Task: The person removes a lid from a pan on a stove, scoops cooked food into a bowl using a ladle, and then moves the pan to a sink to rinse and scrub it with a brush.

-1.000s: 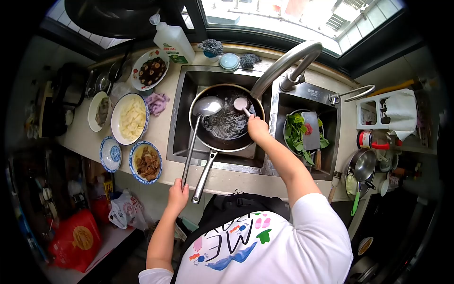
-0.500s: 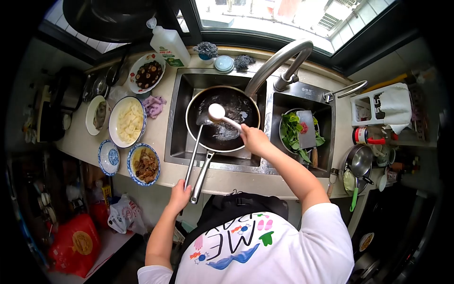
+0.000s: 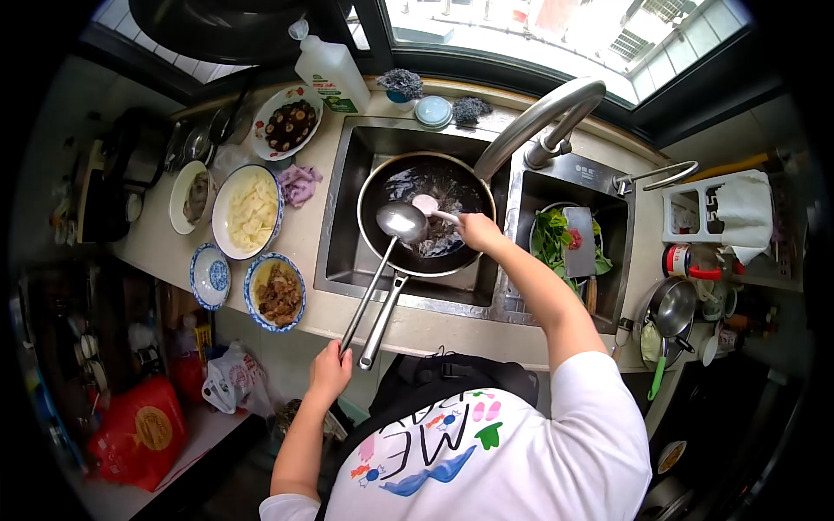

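Lengthwise, the ladle [image 3: 401, 223] slants from the pan [image 3: 469, 187] back to the left hand [image 3: 332, 372], closed on its handle end; the right hand [image 3: 479, 233], nearer the pan, grips a scrubber [image 3: 426, 205] beside the ladle's bowl.

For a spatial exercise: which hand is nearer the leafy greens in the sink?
Right. The right hand holds a brush over the wok, beside the leafy greens; the left hand grips the ladle handle at the counter's front edge.

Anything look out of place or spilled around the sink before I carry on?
One oddity: a cleaver lies flat on the leafy greens in the right basin. No spill shows on the counter. The left hand grips the ladle; the right hand holds a brush in the pan.
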Demonstrator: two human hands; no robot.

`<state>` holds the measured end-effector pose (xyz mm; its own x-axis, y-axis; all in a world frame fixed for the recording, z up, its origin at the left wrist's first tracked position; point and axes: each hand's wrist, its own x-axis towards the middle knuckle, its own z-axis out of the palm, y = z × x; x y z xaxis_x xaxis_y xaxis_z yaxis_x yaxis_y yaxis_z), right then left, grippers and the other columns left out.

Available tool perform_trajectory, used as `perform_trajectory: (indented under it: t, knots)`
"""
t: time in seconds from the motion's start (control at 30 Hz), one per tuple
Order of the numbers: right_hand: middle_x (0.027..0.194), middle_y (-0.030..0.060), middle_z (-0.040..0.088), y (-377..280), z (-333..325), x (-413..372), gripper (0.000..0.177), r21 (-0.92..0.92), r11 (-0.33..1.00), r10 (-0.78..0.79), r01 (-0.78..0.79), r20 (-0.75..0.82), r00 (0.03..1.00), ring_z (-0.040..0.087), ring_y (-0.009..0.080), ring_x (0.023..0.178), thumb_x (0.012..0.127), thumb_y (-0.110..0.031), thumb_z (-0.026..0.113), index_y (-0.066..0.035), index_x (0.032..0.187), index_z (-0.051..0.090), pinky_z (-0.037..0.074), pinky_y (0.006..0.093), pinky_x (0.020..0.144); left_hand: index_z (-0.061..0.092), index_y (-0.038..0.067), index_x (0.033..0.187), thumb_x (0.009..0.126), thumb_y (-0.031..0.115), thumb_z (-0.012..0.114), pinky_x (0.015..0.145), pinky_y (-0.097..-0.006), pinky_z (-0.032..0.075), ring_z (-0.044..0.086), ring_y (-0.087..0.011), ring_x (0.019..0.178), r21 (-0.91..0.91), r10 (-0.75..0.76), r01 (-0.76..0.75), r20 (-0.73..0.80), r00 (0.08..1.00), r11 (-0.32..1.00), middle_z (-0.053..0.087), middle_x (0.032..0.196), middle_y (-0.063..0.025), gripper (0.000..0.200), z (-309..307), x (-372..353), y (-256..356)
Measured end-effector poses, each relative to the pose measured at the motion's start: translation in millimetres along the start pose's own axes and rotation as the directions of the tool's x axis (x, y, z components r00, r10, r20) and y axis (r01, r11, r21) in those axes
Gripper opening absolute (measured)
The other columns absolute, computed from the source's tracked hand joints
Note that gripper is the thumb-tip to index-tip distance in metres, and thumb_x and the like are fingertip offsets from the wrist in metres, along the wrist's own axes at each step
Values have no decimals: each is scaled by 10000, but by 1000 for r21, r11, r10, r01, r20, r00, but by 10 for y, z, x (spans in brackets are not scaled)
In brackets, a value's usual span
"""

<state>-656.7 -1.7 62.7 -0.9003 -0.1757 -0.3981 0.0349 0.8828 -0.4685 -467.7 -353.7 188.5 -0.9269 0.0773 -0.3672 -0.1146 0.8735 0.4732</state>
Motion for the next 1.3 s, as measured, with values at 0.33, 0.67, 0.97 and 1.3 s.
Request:
perform_trajectory:
  t: [0.33,0.67,0.97,1.3]
  knots:
    - [715,127,587,-666,-729,-669,189,-231,927,-310,294,-35,950,592,302,644,810,-132,456,-49,975,501,468,409,546,484,4,909,802,151,514,595,-460,449,558,-389,683,242,124,-132,48,991,961,572,755,-197,185,5,301,23]
    - [785,148,609,144,-15,176,193,-383,924,-52,-18,-171,984,613,302,704,796,-100,435,-42,957,525,492,401,605,478,26,1003,781,121,535,581,-427,450,559,-341,670,309,191,-166,-52,980,936,542,784,-143,248,-54,74,-105]
    - [800,157,594,-364,-673,-609,251,213,973,-78,90,-66,995,577,334,752,817,-202,506,-88,1039,529,455,419,668,475,20,1033,773,96,525,610,-424,448,556,-329,712,354,148,-105,-97,984,929,539,793,-151,275,-91,127,-131]
    - [695,159,592,-470,-736,-129,190,-151,965,-221,214,-35,975,594,327,655,802,-201,495,-62,924,541,468,433,590,496,-7,1040,763,79,536,596,-391,459,554,-306,695,438,270,-217,-63,961,873,536,782,-136,292,21,131,-286]
